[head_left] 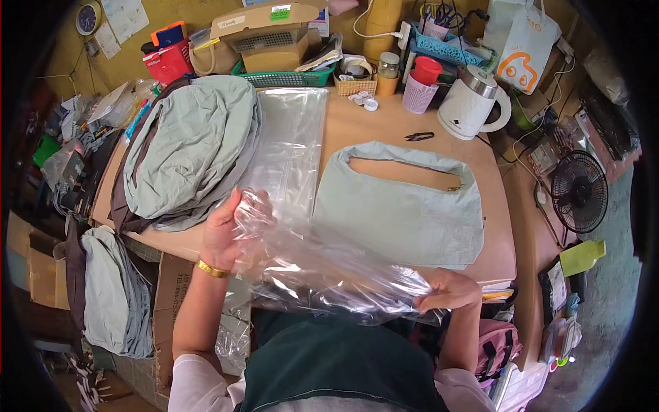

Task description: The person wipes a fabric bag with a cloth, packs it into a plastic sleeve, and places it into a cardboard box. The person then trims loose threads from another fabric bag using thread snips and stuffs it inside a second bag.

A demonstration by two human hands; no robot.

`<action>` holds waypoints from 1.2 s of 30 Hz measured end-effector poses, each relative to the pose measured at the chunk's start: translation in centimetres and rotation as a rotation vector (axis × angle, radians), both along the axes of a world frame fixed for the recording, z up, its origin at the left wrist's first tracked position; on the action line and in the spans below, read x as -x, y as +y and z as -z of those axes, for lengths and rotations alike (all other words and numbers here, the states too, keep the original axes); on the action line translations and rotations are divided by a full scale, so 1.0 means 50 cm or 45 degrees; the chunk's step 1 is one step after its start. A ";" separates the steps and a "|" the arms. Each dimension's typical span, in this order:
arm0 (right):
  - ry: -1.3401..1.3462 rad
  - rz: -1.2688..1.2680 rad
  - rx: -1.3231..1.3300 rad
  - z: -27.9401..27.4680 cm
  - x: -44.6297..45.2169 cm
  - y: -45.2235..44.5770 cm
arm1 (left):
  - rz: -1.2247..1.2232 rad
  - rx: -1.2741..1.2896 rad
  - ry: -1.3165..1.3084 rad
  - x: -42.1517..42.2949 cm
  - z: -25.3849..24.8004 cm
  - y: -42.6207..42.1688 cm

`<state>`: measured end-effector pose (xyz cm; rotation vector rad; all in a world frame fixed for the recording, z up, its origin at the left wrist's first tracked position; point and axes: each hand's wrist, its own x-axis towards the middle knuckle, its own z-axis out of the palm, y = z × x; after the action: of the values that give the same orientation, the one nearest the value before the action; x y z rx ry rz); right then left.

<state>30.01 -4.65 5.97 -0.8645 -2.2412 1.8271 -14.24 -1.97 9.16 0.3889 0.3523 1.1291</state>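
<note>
Tan table [388,127], crowded along its back edge. Left hand [221,223] and right hand [449,292] both grip clear plastic [329,268]; uneven pulling could tear it, being seemingly thin.

The plastic [336,271] is clear, the bag [398,216] pale grey-green, the table [384,122] tan.
</note>
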 end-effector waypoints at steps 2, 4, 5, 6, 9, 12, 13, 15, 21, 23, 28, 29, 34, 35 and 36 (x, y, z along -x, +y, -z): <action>0.730 0.442 -0.121 0.029 -0.015 -0.005 | -0.050 0.009 0.183 0.001 0.052 -0.024; 1.306 1.291 0.174 0.103 -0.041 0.001 | 0.083 -0.186 0.480 0.007 0.081 -0.028; 1.499 1.576 0.249 0.129 -0.052 0.006 | 0.245 -0.414 0.585 0.010 0.080 -0.024; 1.761 1.376 0.628 0.133 -0.060 0.013 | 0.683 -0.612 0.982 0.002 0.050 0.000; 1.304 0.788 0.523 0.037 -0.007 -0.009 | 0.572 -0.661 1.408 0.014 0.043 0.004; 0.663 0.129 0.188 0.014 0.028 0.023 | -0.341 -0.205 0.261 -0.027 -0.004 0.004; 0.429 -0.238 0.153 0.011 0.042 0.029 | -0.043 -0.126 0.072 -0.031 0.001 -0.003; 0.766 0.011 0.180 0.053 0.031 0.015 | 0.391 -0.385 0.336 -0.032 0.040 -0.007; 1.889 0.907 0.555 0.084 0.059 -0.002 | 1.075 -1.119 1.540 -0.074 -0.025 0.008; 2.129 0.909 1.094 0.135 0.016 -0.007 | 0.651 -0.746 1.653 -0.031 -0.026 0.017; 1.307 0.701 0.403 0.107 0.026 0.000 | 0.097 -0.459 0.653 0.012 -0.024 0.027; 1.165 0.545 0.317 0.096 0.029 0.010 | 0.175 -0.364 0.181 0.013 -0.031 0.029; 0.934 0.197 0.240 0.068 0.041 0.018 | 0.519 -1.232 0.965 0.008 -0.030 0.015; 1.138 0.315 0.401 0.066 0.043 0.014 | 0.483 -1.628 1.212 -0.003 -0.043 0.026; 1.339 0.438 0.564 0.063 0.043 0.010 | 0.796 -1.209 1.566 -0.003 -0.040 0.020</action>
<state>27.83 -4.17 2.81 -0.1734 -1.0126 1.9387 -14.11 -0.95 11.14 1.9110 0.6714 0.2365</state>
